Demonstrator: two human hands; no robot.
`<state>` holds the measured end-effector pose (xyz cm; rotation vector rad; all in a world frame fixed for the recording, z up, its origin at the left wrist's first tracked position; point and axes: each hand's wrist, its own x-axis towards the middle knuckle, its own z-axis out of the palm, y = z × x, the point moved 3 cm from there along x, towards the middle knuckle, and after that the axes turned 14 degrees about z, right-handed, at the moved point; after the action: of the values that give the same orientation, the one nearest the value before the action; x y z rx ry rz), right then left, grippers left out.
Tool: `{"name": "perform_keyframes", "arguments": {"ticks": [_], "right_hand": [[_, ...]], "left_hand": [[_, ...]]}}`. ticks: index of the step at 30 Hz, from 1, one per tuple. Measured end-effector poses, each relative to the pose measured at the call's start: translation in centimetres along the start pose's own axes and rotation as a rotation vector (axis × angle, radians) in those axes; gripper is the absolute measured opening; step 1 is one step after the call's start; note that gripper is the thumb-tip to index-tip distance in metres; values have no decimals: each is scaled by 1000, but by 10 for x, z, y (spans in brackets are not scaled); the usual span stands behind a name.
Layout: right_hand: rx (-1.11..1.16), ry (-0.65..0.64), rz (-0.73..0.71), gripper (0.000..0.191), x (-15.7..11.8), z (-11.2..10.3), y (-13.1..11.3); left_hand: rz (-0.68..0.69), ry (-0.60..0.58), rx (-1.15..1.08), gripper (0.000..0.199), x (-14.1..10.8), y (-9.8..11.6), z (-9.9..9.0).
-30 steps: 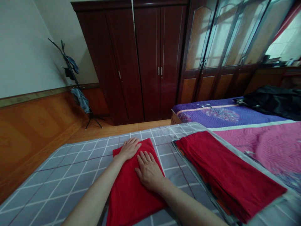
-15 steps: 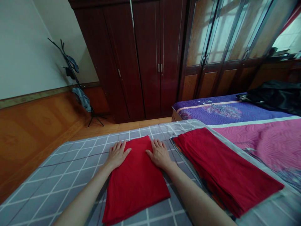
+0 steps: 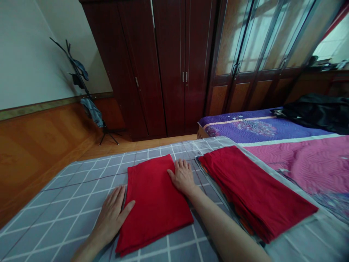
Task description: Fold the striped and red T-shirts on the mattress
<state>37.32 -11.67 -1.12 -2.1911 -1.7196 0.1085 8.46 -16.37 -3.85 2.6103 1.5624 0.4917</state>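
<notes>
A folded red cloth (image 3: 156, 203) lies flat on the grey checked bedspread (image 3: 79, 203), squared off and smooth on top. Along its left edge is my left hand (image 3: 113, 211), fingers stretched out on the bedspread and the thumb resting over the cloth. My right hand (image 3: 184, 178) lies at the far right edge, open, with its thumb on the red fabric. Neither hand grips anything. To the right is a stack of folded cloths (image 3: 253, 189), red on top, with orange and grey layers showing at its side.
A second bed with a purple and pink cover (image 3: 272, 145) adjoins on the right, bearing a black garment (image 3: 316, 112). Dark red wardrobes (image 3: 169, 72) line the far wall. A coat stand (image 3: 81, 87) with a few items hung on it stands at the left corner.
My left hand has slid from the cloth's far left corner down its left edge towards me. My right hand stays at the far right edge. The view has shifted slightly.
</notes>
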Motion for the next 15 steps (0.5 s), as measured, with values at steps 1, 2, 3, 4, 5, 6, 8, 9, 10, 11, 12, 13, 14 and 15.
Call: {"name": "perform_keyframes", "arguments": {"ticks": [1,2,3,4,5,6,8,9,10,11,12,13,14,15], "right_hand": [[-8,13,13,64,0,-1,1],[-11,19,11,62,-1,-2,1],[-13,22,7,59,-2,-3,1],[-17,26,2,57,-3,-4,1],[-23,31,1,55,-3,-6,0],[-31,36,0,53,-4,-7,0],[-48,43,-2,49,-5,-10,-2],[-55,43,-2,47,-6,-11,-3],[-60,41,-2,45,-7,-12,-4],[-65,38,-3,43,-9,-14,-5],[-71,35,-5,41,-12,-16,-6],[-77,31,-7,39,-15,-19,-7],[-83,29,-10,37,-20,-22,-7],[-91,25,-14,35,-25,-26,-7]], "left_hand": [[-17,31,-17,70,-1,1,-2],[-26,58,-36,68,-1,3,-4],[-34,79,-62,66,-1,6,-6],[-48,98,-97,66,0,9,-9],[-75,113,-141,67,1,11,-11],[-113,122,-196,69,3,13,-13],[-199,123,-346,74,7,12,-14],[-236,119,-425,76,9,11,-13],[-265,114,-492,78,12,10,-13],[-284,108,-546,79,14,9,-13],[-296,100,-586,79,16,8,-14],[-304,90,-614,78,18,8,-15],[-310,76,-636,76,20,8,-16],[-312,60,-663,74,21,9,-17]]}}
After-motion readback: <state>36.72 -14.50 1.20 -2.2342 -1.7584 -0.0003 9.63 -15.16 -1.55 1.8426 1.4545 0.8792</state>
